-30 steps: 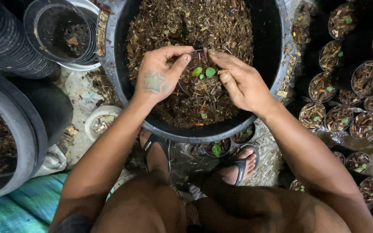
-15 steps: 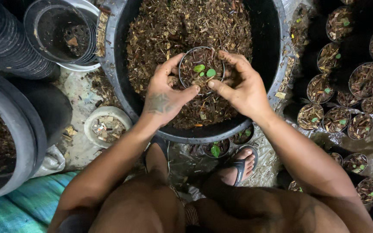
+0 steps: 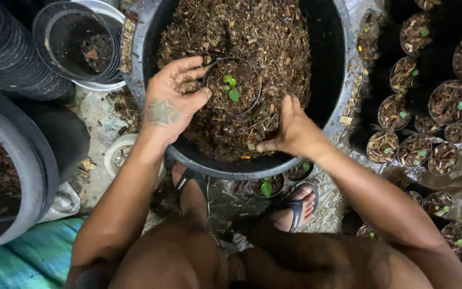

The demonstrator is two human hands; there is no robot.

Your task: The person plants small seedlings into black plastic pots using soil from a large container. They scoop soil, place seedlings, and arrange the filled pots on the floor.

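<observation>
Head view, status: small black pot (image 3: 232,85) with a green seedling (image 3: 231,90) sits in the big black tub (image 3: 343,107) of brown potting mix (image 3: 274,37). My read is that the seedling is already planted and the pot is about full to the rim; what's left looks like topping up and firming the mix. Rows of finished seedling pots (image 3: 407,128) lie well off to the right of my right fingers, so plenty done already; a stack of empty black pots (image 3: 68,40) sits well left of my left fingers, so more to go.

Pose:
- Left hand (image 3: 169,104): palm down, wrist angled in from lower left, fingers (image 3: 188,67) curled around the pot's left side, thumb touching its near rim. Grasping the pot, steadying it upright.
- Right hand (image 3: 295,131): below and right of the pot, apart from it, fingers tucked down into the loose mix, thumb pointing up. Looks like a scooping grip, but whether it is closed on any mix I cannot tell; the fingertips are buried.

Both forearms reach in from my squat, sandalled feet (image 3: 295,206) just under the tub's near edge.
</observation>
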